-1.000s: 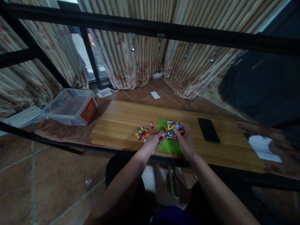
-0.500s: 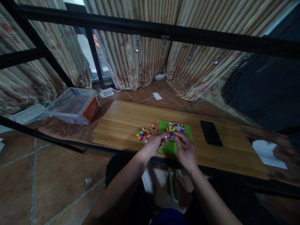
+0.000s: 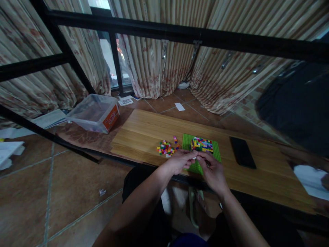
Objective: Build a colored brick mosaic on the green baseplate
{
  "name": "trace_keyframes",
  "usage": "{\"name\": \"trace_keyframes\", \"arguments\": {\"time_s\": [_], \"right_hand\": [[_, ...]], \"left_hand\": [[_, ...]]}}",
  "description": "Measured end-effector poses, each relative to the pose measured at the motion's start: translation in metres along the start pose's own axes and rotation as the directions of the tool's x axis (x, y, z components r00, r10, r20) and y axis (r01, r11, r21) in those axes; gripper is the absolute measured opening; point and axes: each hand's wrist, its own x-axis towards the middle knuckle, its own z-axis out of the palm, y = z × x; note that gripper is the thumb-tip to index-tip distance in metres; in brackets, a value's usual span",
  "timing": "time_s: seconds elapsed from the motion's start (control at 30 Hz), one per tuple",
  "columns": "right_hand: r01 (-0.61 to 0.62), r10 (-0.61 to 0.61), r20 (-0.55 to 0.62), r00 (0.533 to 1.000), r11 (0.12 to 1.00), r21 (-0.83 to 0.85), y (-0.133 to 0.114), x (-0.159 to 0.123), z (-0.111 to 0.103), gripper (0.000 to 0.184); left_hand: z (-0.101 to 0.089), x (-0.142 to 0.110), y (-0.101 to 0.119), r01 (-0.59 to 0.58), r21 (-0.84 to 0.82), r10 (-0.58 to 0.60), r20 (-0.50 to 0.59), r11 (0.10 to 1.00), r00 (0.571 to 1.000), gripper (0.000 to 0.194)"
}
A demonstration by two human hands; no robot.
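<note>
A green baseplate [image 3: 216, 151] lies on the wooden board, with a multicoloured structure of toy bricks [image 3: 204, 144] built on it. In front of that structure my left hand [image 3: 181, 161] is closed in a pinch, with a small white brick [image 3: 194, 157] showing at its fingertips. My right hand [image 3: 213, 171] is closed too, thumb and finger meeting the left fingertips at the same white brick. Both hands hover over the near part of the baseplate and partly cover it. Just left of them is a pile of loose toy bricks [image 3: 166, 148] in mixed colours.
A black phone [image 3: 242, 152] lies on the board [image 3: 144, 128] to the right. At the left stands a clear plastic bin [image 3: 89, 109] with an orange label. White paper [image 3: 309, 178] is at the far right, and a black metal bar [image 3: 164, 29] crosses behind the table.
My hands have come closer together, and the right fingertips now meet the left ones at the small white brick. The whole view has shifted, so the scene sits further right.
</note>
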Motion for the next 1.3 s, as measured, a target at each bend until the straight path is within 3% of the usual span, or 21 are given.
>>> {"name": "trace_keyframes", "arguments": {"time_s": [0.33, 0.43, 0.63, 0.77, 0.87, 0.97, 1.17, 1.3], "right_hand": [[-0.124, 0.124, 0.016, 0.992, 0.962, 0.242, -0.003, -0.001, -0.003, 0.023], [-0.16, 0.188, -0.063, 0.98, 0.937, 0.312, 0.001, 0.0, -0.002, 0.023], [-0.187, 0.313, -0.238, 0.919, 0.881, 0.434, 0.006, 0.012, -0.013, 0.031], [-0.199, 0.241, -0.213, 0.947, 0.959, 0.2, 0.013, 0.024, -0.025, 0.032], [-0.053, 0.044, -0.111, 0.993, 0.995, -0.079, 0.015, 0.035, -0.03, 0.031], [0.085, -0.091, -0.011, 0.996, 0.959, -0.269, 0.011, 0.047, -0.032, 0.03], [0.19, -0.102, 0.228, 0.968, 0.894, -0.406, -0.001, 0.068, -0.035, 0.018], [0.259, -0.109, 0.32, 0.941, 0.84, -0.477, -0.002, 0.077, -0.035, 0.02]], "left_hand": [[0.004, -0.006, 0.004, 0.036, -0.003, -0.035, 0.063, 0.999, 0.997, 0.049], [0.002, -0.003, 0.001, 0.018, -0.018, -0.017, 0.07, 1.0, 0.997, 0.049], [-0.003, 0.004, 0.0, -0.044, -0.02, 0.042, -0.107, 0.999, 0.993, 0.037], [-0.003, 0.005, 0.001, -0.054, 0.004, 0.054, -0.192, 0.999, 0.98, 0.029], [-0.002, 0.006, 0.001, -0.06, 0.033, 0.066, -0.224, 0.998, 0.972, 0.025], [0.0, 0.008, 0.001, -0.066, 0.065, 0.08, -0.248, 0.996, 0.966, 0.025], [0.001, 0.014, -0.004, -0.132, 0.109, 0.154, -0.219, 0.985, 0.964, 0.028], [0.002, 0.019, -0.009, -0.187, 0.161, 0.216, -0.185, 0.969, 0.959, 0.024]]}}
